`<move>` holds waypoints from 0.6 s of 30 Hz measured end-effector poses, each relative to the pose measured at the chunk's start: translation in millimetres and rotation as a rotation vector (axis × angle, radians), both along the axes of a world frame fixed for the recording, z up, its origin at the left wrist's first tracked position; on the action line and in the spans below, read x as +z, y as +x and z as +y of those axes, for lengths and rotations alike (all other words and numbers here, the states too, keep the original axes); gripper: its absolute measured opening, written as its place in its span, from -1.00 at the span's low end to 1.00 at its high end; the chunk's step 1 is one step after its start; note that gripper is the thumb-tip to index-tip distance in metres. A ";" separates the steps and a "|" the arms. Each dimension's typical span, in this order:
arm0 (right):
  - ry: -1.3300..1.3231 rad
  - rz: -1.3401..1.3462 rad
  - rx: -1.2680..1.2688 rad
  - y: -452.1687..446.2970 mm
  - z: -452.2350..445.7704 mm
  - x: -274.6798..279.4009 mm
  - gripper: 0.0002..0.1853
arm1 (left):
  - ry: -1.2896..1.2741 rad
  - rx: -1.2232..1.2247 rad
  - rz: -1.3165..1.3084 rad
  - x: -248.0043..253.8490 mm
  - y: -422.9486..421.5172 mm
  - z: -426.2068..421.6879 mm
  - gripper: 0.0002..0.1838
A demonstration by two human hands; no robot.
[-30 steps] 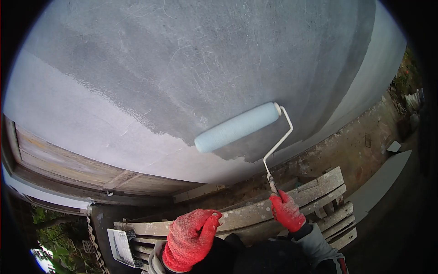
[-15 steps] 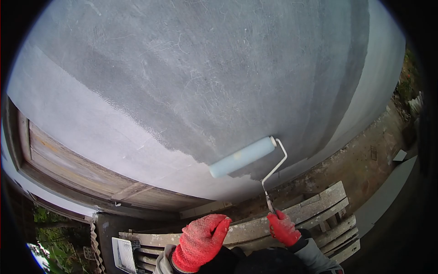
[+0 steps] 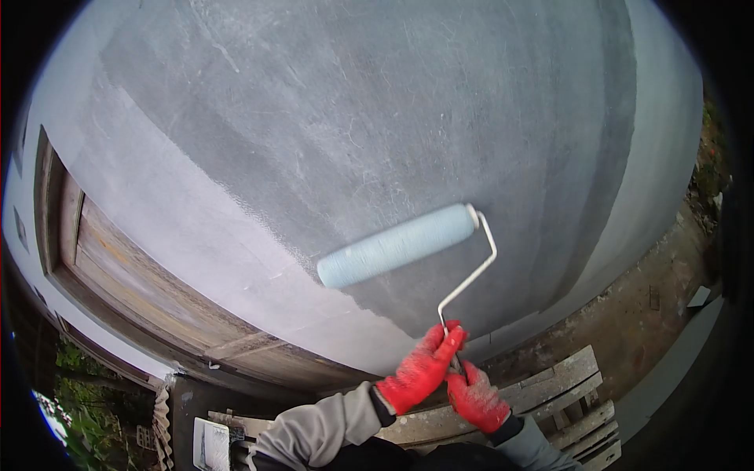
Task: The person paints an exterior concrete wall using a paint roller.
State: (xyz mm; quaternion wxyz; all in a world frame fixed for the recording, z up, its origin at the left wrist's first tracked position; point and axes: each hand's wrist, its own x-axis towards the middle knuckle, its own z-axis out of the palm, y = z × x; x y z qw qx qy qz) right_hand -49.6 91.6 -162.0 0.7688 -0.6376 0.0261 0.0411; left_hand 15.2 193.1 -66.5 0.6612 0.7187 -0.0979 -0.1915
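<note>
A paint roller [image 3: 397,245] with a pale blue sleeve and a white bent wire frame lies tilted against the wall [image 3: 377,118]. My left hand [image 3: 424,365], in a red glove, is closed around the upper part of its handle, just under the wire. Lower on the same handle, my right hand [image 3: 477,399], gloved in red too, is also closed. Much of the handle is hidden by the gloves. The wall carries a broad dark grey damp-looking patch, bordered by lighter strips at left and right.
A wooden slatted bench [image 3: 542,385] stands below my hands. At its left end is a white paint tray [image 3: 210,444]. A wooden-framed panel [image 3: 141,275] is set in the wall at left. Bare ground [image 3: 628,314] runs along the wall's foot at right.
My left hand has moved right and up from free air and taken hold of the roller's handle. The roller has shifted up the wall and slightly left. Dark grey now covers more below it.
</note>
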 end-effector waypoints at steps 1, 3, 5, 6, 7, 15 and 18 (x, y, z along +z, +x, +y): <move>-0.001 -0.016 0.000 -6.1 1.0 3.4 -0.76 | -0.001 0.000 -0.016 -12.3 -0.6 -3.1 -0.60; 0.141 0.194 -0.002 -18.1 0.0 18.9 -0.48 | 0.011 0.015 0.262 -20.4 -0.8 -8.9 -0.66; 0.160 0.202 0.077 -17.6 -7.6 17.6 -0.29 | -0.049 0.061 0.265 -14.5 -4.8 -17.8 -0.69; 0.215 0.128 0.111 -17.9 -10.3 19.8 -0.31 | -0.088 0.121 0.251 -14.5 -5.2 -20.4 -0.70; 0.271 0.051 0.145 -16.5 -12.5 20.7 -0.34 | -0.127 0.181 0.234 -12.4 -3.8 -21.9 -0.70; 0.477 -0.165 -0.048 19.4 -24.2 109.3 -0.70 | -0.344 0.293 -0.093 112.7 34.2 -55.8 -0.67; 0.477 -0.081 -0.039 22.8 -30.9 105.5 -0.69 | -0.382 0.285 -0.086 99.7 33.4 -58.9 -0.66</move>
